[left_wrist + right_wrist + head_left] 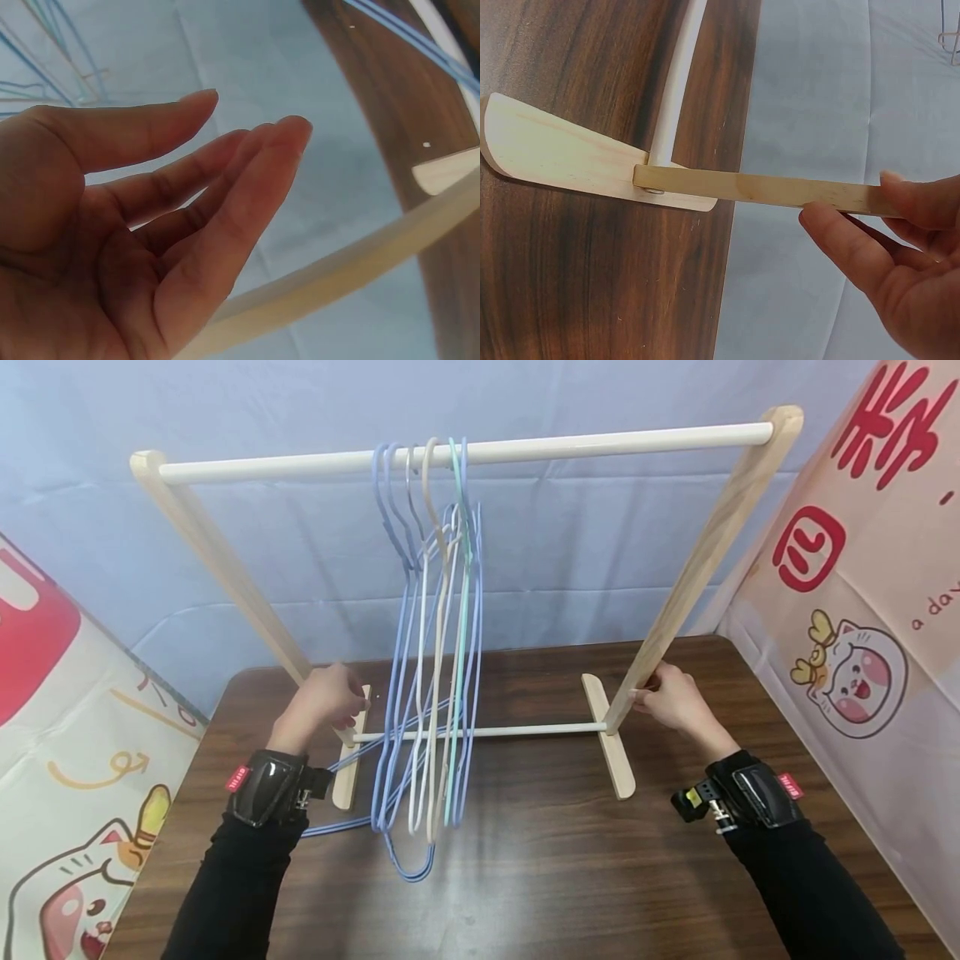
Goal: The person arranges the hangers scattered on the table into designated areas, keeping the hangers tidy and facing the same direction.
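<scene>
A wooden clothes rack (600, 447) with a white top rail stands on the table. Several thin hangers (397, 539) in blue, white, beige and green hang bunched left of the rail's middle. My left hand (322, 697) is beside the lower left post (225, 564); in the left wrist view its thumb and loosely bent fingers are apart and hold nothing. On the other side, my right hand (678, 700) pinches the lower part of the right post (697, 560). The right wrist view shows thumb and fingers on opposite sides of that post (772, 189).
Wooden feet (609, 739) and a thin white lower bar (536, 730) brace the rack. More blue hanger wire (337, 828) reaches out low to the left. Behind the brown table (517, 877) hangs a pale blue cloth (600, 543); printed cloths (825, 677) flank it.
</scene>
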Available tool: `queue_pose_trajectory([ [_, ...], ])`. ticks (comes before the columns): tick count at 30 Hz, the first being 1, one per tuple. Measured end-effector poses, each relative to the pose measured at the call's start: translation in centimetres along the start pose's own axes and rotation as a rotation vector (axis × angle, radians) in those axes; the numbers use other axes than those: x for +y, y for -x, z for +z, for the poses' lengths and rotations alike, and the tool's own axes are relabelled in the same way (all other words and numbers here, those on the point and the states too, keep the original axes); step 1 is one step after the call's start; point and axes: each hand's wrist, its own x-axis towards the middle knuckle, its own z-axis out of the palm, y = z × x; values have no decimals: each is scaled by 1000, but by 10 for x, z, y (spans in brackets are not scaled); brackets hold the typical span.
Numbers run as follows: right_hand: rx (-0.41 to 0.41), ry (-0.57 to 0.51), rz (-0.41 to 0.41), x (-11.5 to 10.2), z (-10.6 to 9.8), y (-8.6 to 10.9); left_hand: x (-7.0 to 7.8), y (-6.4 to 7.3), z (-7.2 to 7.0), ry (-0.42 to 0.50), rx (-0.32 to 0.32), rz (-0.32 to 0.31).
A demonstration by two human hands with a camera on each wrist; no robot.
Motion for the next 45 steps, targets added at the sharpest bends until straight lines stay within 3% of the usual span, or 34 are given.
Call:
queue_pose_trajectory([
  [7,-4,17,-2,-1,-1,1,-15,-2,15,0,4,-32],
  [15,-9,18,7,-2,0,0,-33,-3,36,-24,-40,-17],
  [20,-17,22,20,-2,-1,-1,-45,-3,50,-16,-99,-40],
  [29,-20,28,20,-2,-1,-1,-60,2,71,-22,-109,-73],
  [36,-14,26,16,-2,-1,0,-67,2,87,-32,-158,-37],
  [45,-13,23,21,-2,-1,0,-77,3,103,-51,-168,12],
])
